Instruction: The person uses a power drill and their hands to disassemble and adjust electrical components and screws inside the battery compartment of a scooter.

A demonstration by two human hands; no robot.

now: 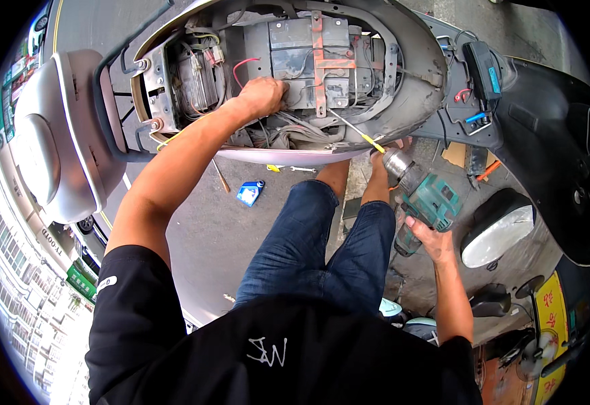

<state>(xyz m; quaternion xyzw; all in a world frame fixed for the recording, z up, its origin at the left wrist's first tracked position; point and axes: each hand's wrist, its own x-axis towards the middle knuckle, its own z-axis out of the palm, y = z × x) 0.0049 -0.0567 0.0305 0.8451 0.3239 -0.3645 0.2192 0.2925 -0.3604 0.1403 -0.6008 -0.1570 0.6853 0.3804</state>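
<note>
An electric scooter's body lies uncovered in front of me, with dark battery blocks (308,34) under a rusty metal strap (319,64). My left hand (264,98) is closed at the near left edge of the batteries. Its fingertips are hidden, so I cannot see what they grip. In my right hand (435,244) is a teal cordless drill (436,202), held by its handle. Its long thin bit (352,126), yellow near the chuck, slants up and left to the lower end of the strap. A red wire (244,65) curves up beyond my left hand.
Cable bundles (308,128) line the compartment's near side. A grey top case (42,135) sticks out at left. On the ground lie a blue bottle (250,193), a screwdriver (222,177) and a wrench (303,169). A black-and-white padded piece (497,226) lies right of the drill.
</note>
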